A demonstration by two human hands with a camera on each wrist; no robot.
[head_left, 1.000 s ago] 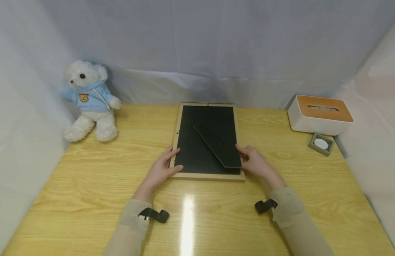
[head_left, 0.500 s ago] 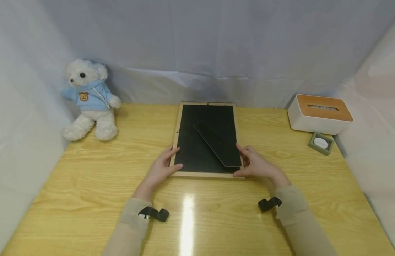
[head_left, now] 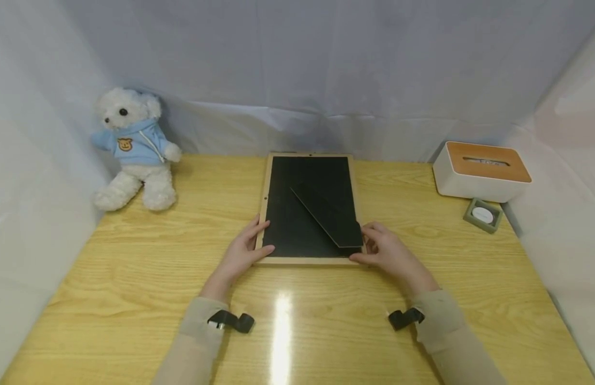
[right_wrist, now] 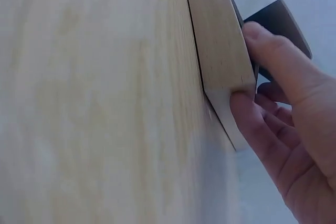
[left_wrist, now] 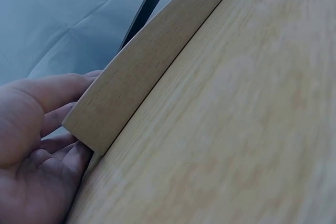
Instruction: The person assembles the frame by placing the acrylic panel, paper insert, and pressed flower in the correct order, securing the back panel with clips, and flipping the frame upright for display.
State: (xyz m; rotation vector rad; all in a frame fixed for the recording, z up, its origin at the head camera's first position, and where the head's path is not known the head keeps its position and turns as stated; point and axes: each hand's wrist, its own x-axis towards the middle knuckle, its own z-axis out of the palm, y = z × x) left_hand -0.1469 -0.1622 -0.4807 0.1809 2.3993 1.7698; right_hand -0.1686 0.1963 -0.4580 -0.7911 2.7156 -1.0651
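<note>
A picture frame [head_left: 297,261] with a light wooden border lies face down on the table. Its black backing [head_left: 290,230] faces up, and a black stand leg [head_left: 328,216] is hinged to it, slanting toward the lower right. My left hand [head_left: 241,252] holds the lower left side, thumb over the border and the other fingers along the outer edge. At the lower right corner, my right hand [head_left: 386,251] grips the frame beside the stand's free end. In the right wrist view, the right thumb [right_wrist: 273,51] lies over the top edge while fingers press the side.
A white plush toy [head_left: 138,144] in a blue hoodie sits at the back left. At the back right stands a white tissue box [head_left: 471,184] with an orange-brown lid, and a small green dish [head_left: 490,227] holding a white oval piece lies before it. White curtains surround the table.
My right hand has shifted, bringing its thumb onto the frame's near right corner. The frame has edged very slightly left. My left hand keeps its hold.
</note>
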